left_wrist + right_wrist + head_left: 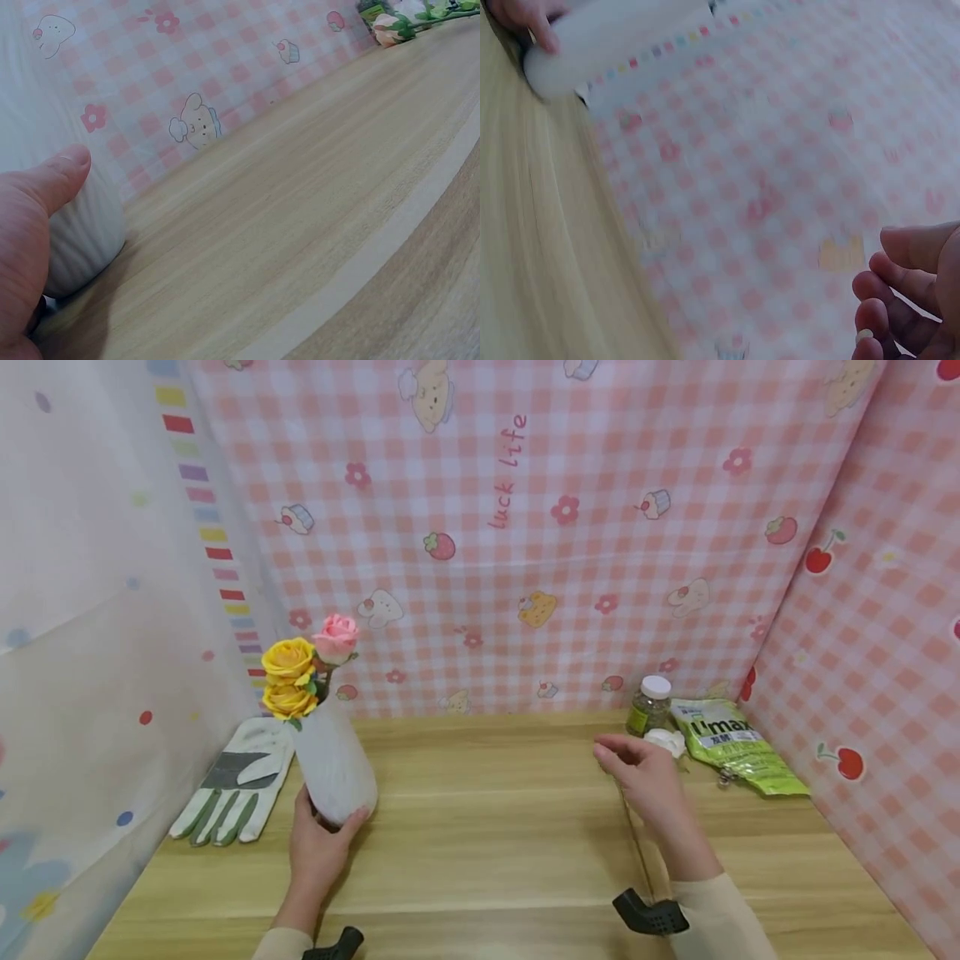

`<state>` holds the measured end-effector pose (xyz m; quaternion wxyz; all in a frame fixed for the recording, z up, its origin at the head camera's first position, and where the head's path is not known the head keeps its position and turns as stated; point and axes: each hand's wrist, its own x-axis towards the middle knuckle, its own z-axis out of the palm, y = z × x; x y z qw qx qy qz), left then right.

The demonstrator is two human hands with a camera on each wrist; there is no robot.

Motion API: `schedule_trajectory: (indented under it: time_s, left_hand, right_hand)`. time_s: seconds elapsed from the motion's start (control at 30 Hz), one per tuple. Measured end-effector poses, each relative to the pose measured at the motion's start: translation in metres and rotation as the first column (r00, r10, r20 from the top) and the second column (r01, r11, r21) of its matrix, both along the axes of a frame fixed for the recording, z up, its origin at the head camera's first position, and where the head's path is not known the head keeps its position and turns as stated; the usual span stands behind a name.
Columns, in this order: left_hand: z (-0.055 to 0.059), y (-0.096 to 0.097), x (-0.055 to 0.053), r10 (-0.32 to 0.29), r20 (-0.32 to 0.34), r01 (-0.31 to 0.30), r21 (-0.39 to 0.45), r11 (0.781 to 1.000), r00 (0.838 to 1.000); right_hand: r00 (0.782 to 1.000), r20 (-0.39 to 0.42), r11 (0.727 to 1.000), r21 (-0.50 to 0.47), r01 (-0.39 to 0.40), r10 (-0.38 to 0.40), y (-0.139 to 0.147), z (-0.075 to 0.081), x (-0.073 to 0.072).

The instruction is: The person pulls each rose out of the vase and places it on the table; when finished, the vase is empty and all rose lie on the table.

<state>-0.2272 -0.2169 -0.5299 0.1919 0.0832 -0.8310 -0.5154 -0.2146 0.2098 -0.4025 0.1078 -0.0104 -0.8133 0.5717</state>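
My left hand (pixel 318 852) grips a white vase (pixel 336 764) low down, the thumb across its ribbed side in the left wrist view. In the head view the vase leans left; two yellow roses (pixel 288 664) and a pink rose (pixel 336 639) stand in it. Off to the right, my right hand (pixel 652 789) hovers with loosely bent fingers, no held object visible. A thin stem (pixel 636 835) runs beneath it. Beyond that hand is a white flower (pixel 666 742), partly hidden. A peach flower (pixel 388 30) with green leaves lies on the table in the left wrist view.
A white, grey and green glove (pixel 236 781) lies left of the vase. At the back right are a white-lidded jar (pixel 651 703) and a green bag (pixel 731 743), with a small shiny object (pixel 725 777) by the bag. Checked cloth (pixel 480 568) hangs behind the wooden table (pixel 480 835).
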Motion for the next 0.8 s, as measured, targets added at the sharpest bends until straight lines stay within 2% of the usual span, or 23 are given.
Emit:
schedule_trajectory:
  time_s: [0.1, 0.17, 0.23, 0.33, 0.43, 0.53, 0.6, 0.7, 0.8]
  left_hand:
    - [0.000, -0.001, 0.001, 0.013, 0.007, -0.012, -0.011, 1.000, 1.000]
    - [0.001, -0.002, 0.001, 0.014, 0.009, -0.014, -0.019, 1.000, 1.000]
    - [0.001, -0.001, 0.001, 0.013, 0.008, -0.013, -0.024, 1.000, 1.000]
    - [0.001, 0.000, 0.002, 0.011, 0.014, -0.011, -0.024, 1.000, 1.000]
    - [0.000, 0.000, 0.003, 0.012, 0.021, -0.011, -0.018, 1.000, 1.000]
    - [0.000, -0.001, 0.003, 0.014, 0.026, -0.014, -0.013, 1.000, 1.000]
    - [0.000, -0.001, 0.002, 0.014, 0.023, -0.014, -0.007, 1.000, 1.000]
    - [0.000, -0.001, 0.001, 0.013, 0.022, -0.013, -0.013, 1.000, 1.000]
    - [0.001, -0.002, 0.001, 0.010, 0.020, -0.010, -0.026, 1.000, 1.000]
  right_hand:
    - [0.989, -0.006, 0.989, 0.031, -0.145, 0.145, -0.031, 0.022, -0.002]
    - [0.971, 0.007, 0.970, 0.055, -0.238, 0.238, -0.054, 0.034, -0.003]
    - [0.945, 0.014, 0.943, 0.064, -0.328, 0.328, -0.080, 0.045, -0.005]
    - [0.894, 0.018, 0.890, 0.084, -0.448, 0.449, -0.118, 0.057, -0.007]
    - [0.847, -0.007, 0.843, 0.105, -0.527, 0.531, -0.158, 0.065, -0.008]
    - [0.826, -0.049, 0.824, 0.122, -0.553, 0.561, -0.196, 0.070, -0.009]
    - [0.823, -0.071, 0.824, 0.127, -0.553, 0.563, -0.219, 0.073, -0.011]
    - [0.835, -0.114, 0.839, 0.155, -0.521, 0.539, -0.249, 0.077, -0.014]
    - [0.859, -0.141, 0.864, 0.199, -0.462, 0.492, -0.270, 0.082, -0.017]
